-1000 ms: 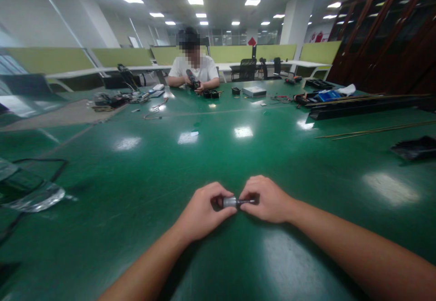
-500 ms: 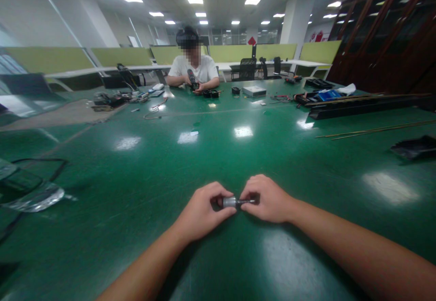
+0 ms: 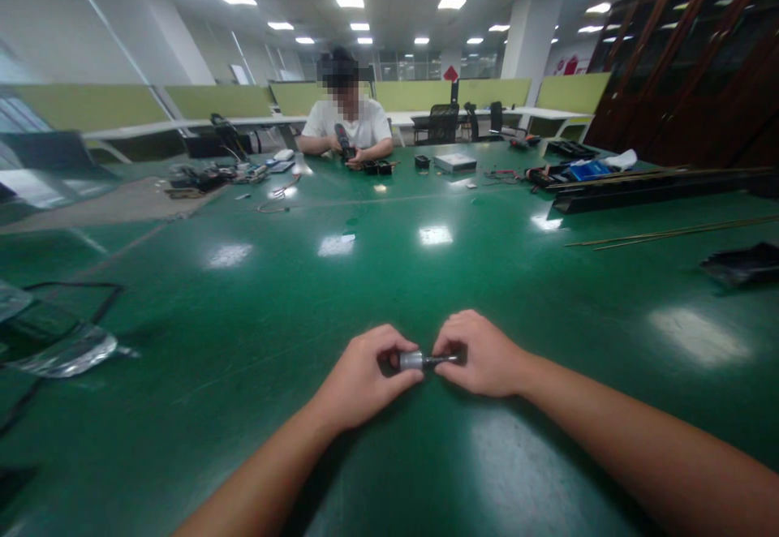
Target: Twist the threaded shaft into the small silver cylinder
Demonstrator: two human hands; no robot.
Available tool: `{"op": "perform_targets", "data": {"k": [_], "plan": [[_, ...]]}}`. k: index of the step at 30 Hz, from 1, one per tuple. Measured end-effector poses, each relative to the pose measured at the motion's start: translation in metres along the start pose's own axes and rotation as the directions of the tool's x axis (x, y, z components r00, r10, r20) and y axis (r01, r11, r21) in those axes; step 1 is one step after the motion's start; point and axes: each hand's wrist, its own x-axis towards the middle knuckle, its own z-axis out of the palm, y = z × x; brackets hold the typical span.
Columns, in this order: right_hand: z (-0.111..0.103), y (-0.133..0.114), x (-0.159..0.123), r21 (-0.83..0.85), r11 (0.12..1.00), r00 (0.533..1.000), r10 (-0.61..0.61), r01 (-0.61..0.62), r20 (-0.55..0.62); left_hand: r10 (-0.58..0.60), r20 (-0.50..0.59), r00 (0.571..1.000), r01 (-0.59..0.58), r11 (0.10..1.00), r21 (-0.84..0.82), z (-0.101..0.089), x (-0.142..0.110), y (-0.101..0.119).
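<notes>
Between the fingertips of my left hand is a silver metal cylinder, lying sideways low over the green tabletop. Its left end is dark and partly covered by my curled fingers. From its right end a thin dark shaft runs into the grasp of my right hand, whose thumb and fingers pinch it near its tip. Both hands are closed, a small gap apart. I cannot make out exactly what kind of part this is.
Across the green table a person in a white shirt holds a dark power tool. Clear plastic packaging lies at left, thin rods and a long black channel at right. Electronics sit far left.
My right hand has shifted slightly to the right, leaving a bit more of the shaft showing between the hands. The left hand keeps its hold almost unmoved.
</notes>
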Motion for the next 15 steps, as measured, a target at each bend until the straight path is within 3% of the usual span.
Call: {"op": "perform_targets", "data": {"k": [15], "plan": [[-0.0052, 0.0011, -0.0005, -0.015, 1.0, 1.0, 0.002, -0.002, 0.011, 0.007, 0.002, 1.0, -0.007, 1.0, -0.016, -0.0003, -0.0004, -0.0004]]}}
